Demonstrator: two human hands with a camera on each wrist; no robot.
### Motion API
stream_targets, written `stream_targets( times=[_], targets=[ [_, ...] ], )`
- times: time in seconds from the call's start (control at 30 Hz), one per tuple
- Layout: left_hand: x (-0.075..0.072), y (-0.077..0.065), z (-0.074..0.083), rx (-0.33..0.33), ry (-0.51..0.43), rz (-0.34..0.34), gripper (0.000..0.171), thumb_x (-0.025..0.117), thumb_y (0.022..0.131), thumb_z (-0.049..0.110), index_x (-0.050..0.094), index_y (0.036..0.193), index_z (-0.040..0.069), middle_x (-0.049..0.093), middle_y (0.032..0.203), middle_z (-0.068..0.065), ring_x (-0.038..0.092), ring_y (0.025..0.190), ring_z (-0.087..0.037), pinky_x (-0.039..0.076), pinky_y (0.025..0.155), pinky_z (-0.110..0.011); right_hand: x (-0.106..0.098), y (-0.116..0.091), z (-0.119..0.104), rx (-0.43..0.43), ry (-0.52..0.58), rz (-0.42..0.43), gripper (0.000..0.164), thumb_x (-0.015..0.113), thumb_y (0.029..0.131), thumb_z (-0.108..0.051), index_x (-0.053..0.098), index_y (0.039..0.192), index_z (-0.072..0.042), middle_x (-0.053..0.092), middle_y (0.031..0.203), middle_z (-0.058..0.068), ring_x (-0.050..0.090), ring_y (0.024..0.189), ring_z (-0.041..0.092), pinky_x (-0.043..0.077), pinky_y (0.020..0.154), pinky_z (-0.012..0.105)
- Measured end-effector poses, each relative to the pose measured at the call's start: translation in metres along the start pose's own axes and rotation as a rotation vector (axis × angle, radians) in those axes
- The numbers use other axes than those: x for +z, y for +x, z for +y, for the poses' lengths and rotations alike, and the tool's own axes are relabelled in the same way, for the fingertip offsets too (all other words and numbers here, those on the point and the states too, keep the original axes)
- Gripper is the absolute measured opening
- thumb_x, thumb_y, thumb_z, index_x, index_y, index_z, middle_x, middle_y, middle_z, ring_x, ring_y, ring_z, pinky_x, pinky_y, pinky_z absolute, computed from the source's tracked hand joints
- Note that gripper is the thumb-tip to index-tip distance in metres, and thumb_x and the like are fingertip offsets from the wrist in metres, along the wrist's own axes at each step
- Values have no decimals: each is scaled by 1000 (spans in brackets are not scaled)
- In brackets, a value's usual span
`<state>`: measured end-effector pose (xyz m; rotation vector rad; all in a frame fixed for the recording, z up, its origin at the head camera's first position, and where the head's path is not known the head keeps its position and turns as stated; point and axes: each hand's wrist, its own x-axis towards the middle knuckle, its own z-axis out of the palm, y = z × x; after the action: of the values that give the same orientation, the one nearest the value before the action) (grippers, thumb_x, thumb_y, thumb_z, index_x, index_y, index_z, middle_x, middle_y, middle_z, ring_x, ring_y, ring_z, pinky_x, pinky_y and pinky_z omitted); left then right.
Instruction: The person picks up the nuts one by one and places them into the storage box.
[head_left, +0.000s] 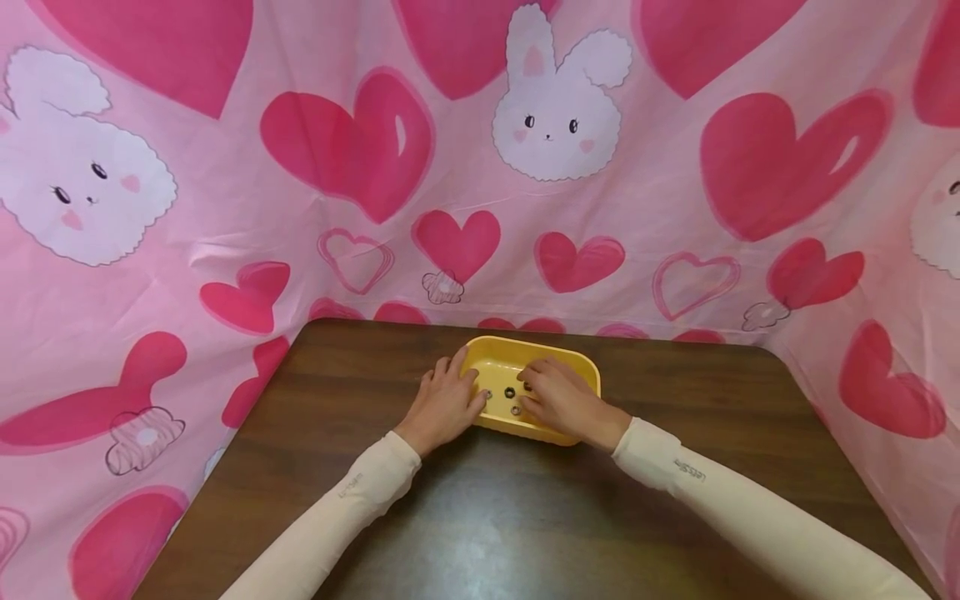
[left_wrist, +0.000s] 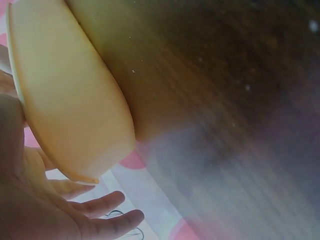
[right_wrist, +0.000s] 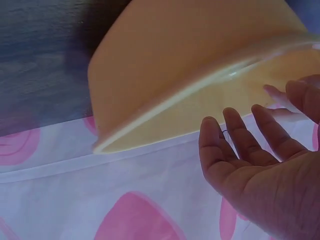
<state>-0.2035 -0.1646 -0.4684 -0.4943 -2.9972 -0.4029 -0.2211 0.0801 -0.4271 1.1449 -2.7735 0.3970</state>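
A shallow yellow tub (head_left: 491,343) with rounded corners sits on the table, holding several small nuts. A dark nut (head_left: 510,392) lies near the middle of its floor, with a silvery nut (head_left: 516,410) nearer the front wall. My left hand (head_left: 444,406) is over the tub's left end, its thumb and index finger spread apart on either side of another small nut (head_left: 488,394). In the left wrist view its other fingers extend loosely past the rim (left_wrist: 37,131). Reaching in from the right, my right hand (head_left: 562,400) has loosely bent fingers (right_wrist: 240,132) by a dark nut (head_left: 528,386).
The dark wood table (head_left: 465,517) carries the tub near its far edge. Behind and at both sides hangs a pink cloth (head_left: 480,196) printed with hearts and rabbits. Pale sleeves (head_left: 360,492) cover both forearms.
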Motion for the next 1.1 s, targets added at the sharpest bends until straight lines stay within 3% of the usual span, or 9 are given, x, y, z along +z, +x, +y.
stream_targets(
  times=[0.33, 0.73, 0.97, 1.1],
  targets=[
    [-2, 2, -3, -12, -17, -9, 55, 60, 109, 45, 66, 147, 6, 32, 176, -16, 46, 144, -43, 43, 118, -68, -5, -8, 5, 84, 28, 21, 40, 83, 97, -21, 75, 129, 1, 75, 128, 18, 67, 125, 37, 51, 115, 54],
    [-3, 5, -6, -10, -24, 5, 53, 62, 109, 44, 67, 146, 6, 34, 174, -17, 47, 143, -42, 42, 117, -70, -9, -19, 10, 108, 54, 85, 39, 85, 96, -22, 76, 126, 2, 75, 126, 18, 68, 123, 38, 55, 111, 56],
    [-5, 4, -4, 11, 3, 90, 51, 62, 107, 44, 70, 140, 5, 43, 168, -17, 47, 143, -43, 37, 118, -76, -14, -35, 10, 155, 46, 110, 40, 80, 100, -27, 75, 129, 1, 72, 133, 19, 62, 129, 39, 52, 113, 58],
    [-9, 4, 2, 26, 19, 150, 54, 64, 104, 48, 71, 138, 7, 46, 167, -18, 44, 148, -44, 26, 120, -83, -20, -43, 11, 195, 55, 137, 43, 82, 99, -26, 74, 132, 1, 70, 136, 18, 60, 132, 39, 50, 115, 58]
  ],
)
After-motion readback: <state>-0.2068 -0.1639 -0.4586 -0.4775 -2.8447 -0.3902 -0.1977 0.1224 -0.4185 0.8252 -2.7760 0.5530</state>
